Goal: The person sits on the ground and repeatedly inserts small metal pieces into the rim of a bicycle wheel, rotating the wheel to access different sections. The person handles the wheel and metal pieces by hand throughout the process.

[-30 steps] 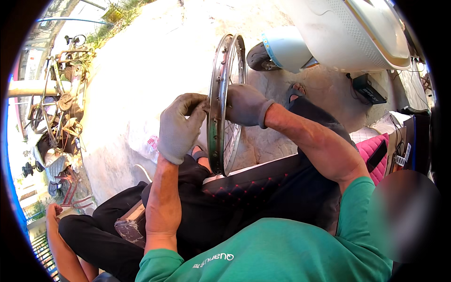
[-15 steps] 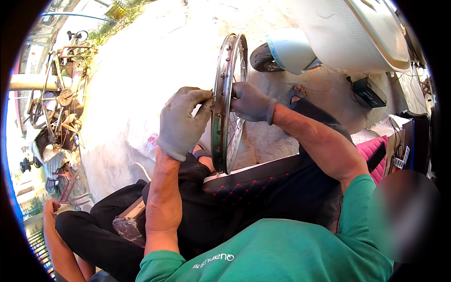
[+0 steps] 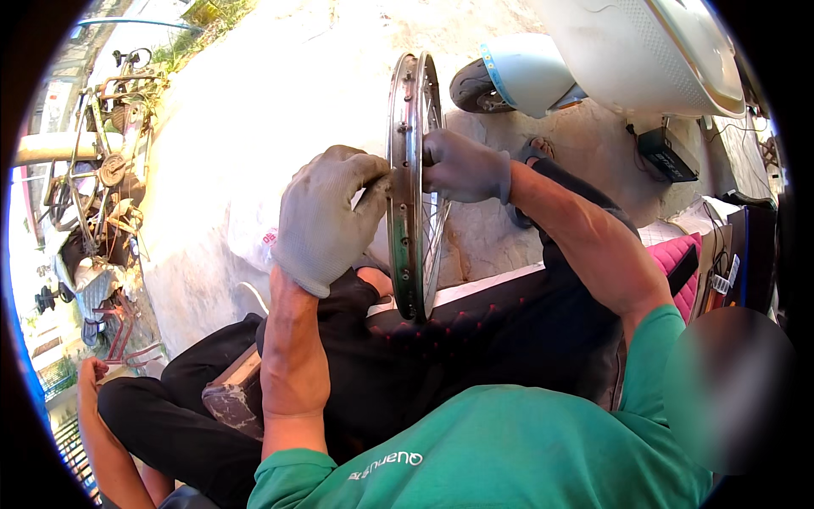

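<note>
A spoked metal wheel rim (image 3: 409,254) without a tyre stands upright before me, its outer face with a row of spoke holes turned toward me. My left hand (image 3: 326,216), in a grey glove, pinches thumb and forefinger together against the rim's left side; anything between the fingertips is too small to make out. My right hand (image 3: 466,167), gloved too, is closed at the rim's right side, next to the thin spokes (image 3: 438,225). Its fingertips are partly hidden behind the metal. The wheel's lower edge comes down at a dark quilted pad (image 3: 475,331) by my legs.
A white scooter (image 3: 627,59) with its black tyre (image 3: 479,87) stands at the far right, near a dark box (image 3: 668,154). Old bicycle parts (image 3: 110,170) pile up at the left. Another person's black-trousered leg (image 3: 170,416) is at lower left. A pink quilted piece (image 3: 676,263) lies right.
The wheel has turned a little more edge-on to me, and its lower edge sits slightly further right. Both hands stay at the rim, the right one shifted slightly up and right.
</note>
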Demonstrator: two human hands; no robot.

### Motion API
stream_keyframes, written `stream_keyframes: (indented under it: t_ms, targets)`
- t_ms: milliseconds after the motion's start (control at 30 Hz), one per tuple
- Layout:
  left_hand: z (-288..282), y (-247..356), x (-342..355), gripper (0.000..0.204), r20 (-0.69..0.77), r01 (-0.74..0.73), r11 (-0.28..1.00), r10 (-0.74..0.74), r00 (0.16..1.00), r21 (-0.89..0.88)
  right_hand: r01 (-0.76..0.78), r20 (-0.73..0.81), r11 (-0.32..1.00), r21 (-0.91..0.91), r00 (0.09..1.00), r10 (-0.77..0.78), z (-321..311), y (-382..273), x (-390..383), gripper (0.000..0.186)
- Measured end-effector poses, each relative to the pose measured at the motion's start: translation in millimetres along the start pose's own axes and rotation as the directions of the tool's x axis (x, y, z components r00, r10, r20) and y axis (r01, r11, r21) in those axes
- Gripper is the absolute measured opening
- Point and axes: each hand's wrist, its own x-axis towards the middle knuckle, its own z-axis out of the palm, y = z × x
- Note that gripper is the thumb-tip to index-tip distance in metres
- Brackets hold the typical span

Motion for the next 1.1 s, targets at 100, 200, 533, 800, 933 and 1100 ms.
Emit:
stream_keyframes:
  t_ms: [100,200,533,800,933,1100]
  targets:
    - [3,-5,5,0.013,-0.001,0.023,0.998,-0.023,1.000,0.066,-0.035,0.002,0.985,0.169,0.999,0.035,5,3,8,0.022]
    - [-1,-8,10,0.013,-0.008,-0.041,0.984,0.043,0.999,0.172,0.001,0.032,0.989,0.148,0.999,-0.006,8,3,16,0.030]
    - [6,9,16,0.016,0.044,-0.031,0.977,0.022,0.999,0.211,-0.056,0.012,0.979,0.194,0.998,0.055,14,3,18,0.027]
    - [17,-9,18,0.019,-0.060,-0.148,0.988,0.150,0.987,0.033,-0.097,0.027,0.969,0.229,0.995,0.093,16,16,17,0.026]
    - [3,-10,20,0.020,0.021,-0.077,0.997,0.077,0.997,0.016,-0.096,0.023,0.975,0.202,0.995,0.093,14,5,14,0.025]
    - [-1,-16,19,0.020,0.072,-0.079,0.996,0.076,0.995,0.029,-0.121,0.088,0.985,0.119,0.990,0.111,12,8,17,0.029]
